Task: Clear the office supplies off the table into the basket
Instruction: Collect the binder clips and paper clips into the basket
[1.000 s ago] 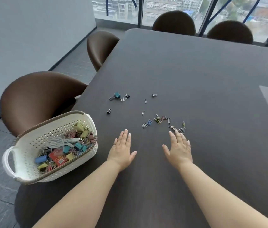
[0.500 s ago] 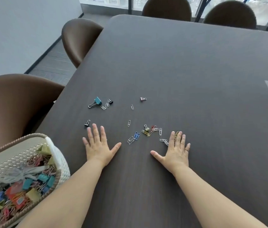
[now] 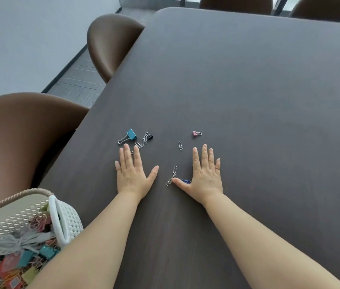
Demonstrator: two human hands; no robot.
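Note:
My left hand [image 3: 132,172] lies flat on the dark table [image 3: 248,101], fingers spread, its fingertips just short of a teal binder clip [image 3: 129,135], a small black binder clip [image 3: 149,135] and several silver paper clips [image 3: 142,142]. My right hand [image 3: 204,174] lies flat too, palm down over a cluster of clips; a blue paper clip [image 3: 186,181] shows at its thumb. Silver paper clips [image 3: 172,176] lie between the hands. A pink binder clip [image 3: 196,133] and a lone paper clip [image 3: 180,145] lie just beyond. The white basket [image 3: 65,222] with several clips stands at the lower left.
Brown chairs stand along the table's left edge, one [image 3: 19,138] beside the basket and one [image 3: 110,42] farther back. More chair backs [image 3: 235,3] show at the far end. A grey wall and strip of floor lie to the left.
Both hands have slid forward across the table; the right hand now covers the coloured clip cluster and the left has reached the clips near the teal binder clip. The view has tilted down.

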